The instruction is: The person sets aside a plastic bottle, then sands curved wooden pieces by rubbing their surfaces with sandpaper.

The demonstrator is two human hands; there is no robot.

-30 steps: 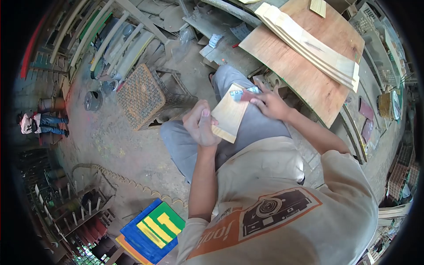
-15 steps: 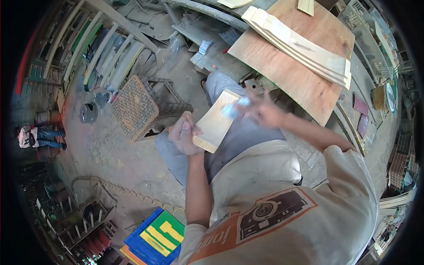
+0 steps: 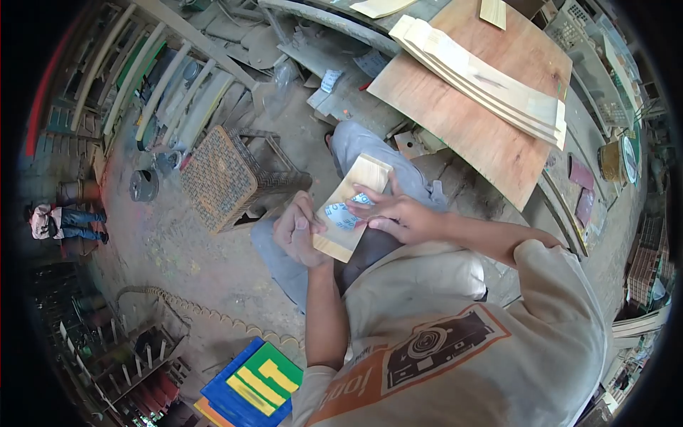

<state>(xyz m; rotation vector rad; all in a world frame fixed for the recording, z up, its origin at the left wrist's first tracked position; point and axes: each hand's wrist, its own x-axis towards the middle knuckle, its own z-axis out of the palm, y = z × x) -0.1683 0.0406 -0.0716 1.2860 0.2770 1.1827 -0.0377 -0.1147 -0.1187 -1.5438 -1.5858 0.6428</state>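
A pale, short wooden board (image 3: 334, 245) rests tilted over my lap. My left hand (image 3: 297, 229) is closed around its left edge, with the thumb on the upper face. Pressed against the middle of the board is a piece of sandpaper (image 3: 341, 215), its white back with blue print showing. My right hand (image 3: 402, 215) grips the sandpaper's right side, fingers reaching over it onto the wood. The sandpaper's underside is hidden.
Several curved wooden slats (image 3: 484, 75) lie stacked on a plywood sheet (image 3: 455, 107) at the right. A woven-top stool (image 3: 222, 174) stands to the left, near a can (image 3: 144, 185). A coiled hose (image 3: 206, 311) and painted boards (image 3: 249, 384) are lower left. Another person (image 3: 67, 222) is far left.
My right hand and the sandpaper have moved down and left along the board, from its upper end to its middle. The board has shifted slightly lower.
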